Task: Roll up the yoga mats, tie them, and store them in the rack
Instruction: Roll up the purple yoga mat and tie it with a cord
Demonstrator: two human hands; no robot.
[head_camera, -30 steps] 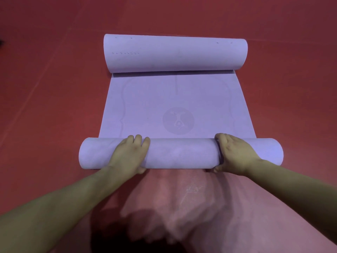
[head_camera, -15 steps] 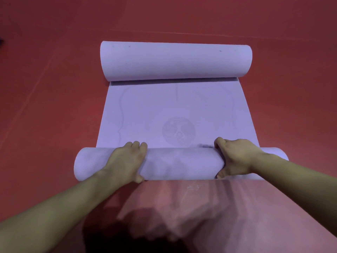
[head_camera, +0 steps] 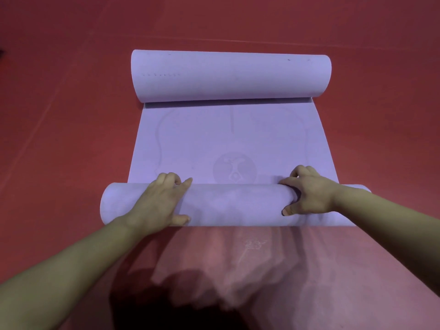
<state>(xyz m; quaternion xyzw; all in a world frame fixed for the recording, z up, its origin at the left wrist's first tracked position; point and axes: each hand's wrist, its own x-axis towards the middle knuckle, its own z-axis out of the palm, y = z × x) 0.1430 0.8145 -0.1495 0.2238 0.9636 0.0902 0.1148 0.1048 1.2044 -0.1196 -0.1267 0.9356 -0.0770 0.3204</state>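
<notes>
A lavender yoga mat (head_camera: 228,136) lies on the red floor, curled into a roll at each end. The near roll (head_camera: 235,206) runs across the view under both of my hands. My left hand (head_camera: 162,201) lies over the roll's left part, fingers curled over its far side and thumb on its near side. My right hand (head_camera: 307,191) grips the roll's right part the same way, thumb on the near face. The far roll (head_camera: 228,77) sits untouched at the mat's other end. A round logo (head_camera: 234,170) shows on the flat stretch just beyond the near roll.
Red floor (head_camera: 59,139) surrounds the mat on all sides, with faint seam lines running across it. A dark shadow (head_camera: 171,301) and pale reflections fall on the floor between my forearms.
The near roll has advanced a little toward the far roll, now reaching the logo's lower edge. Both hands have shifted their grip forward over the roll.
</notes>
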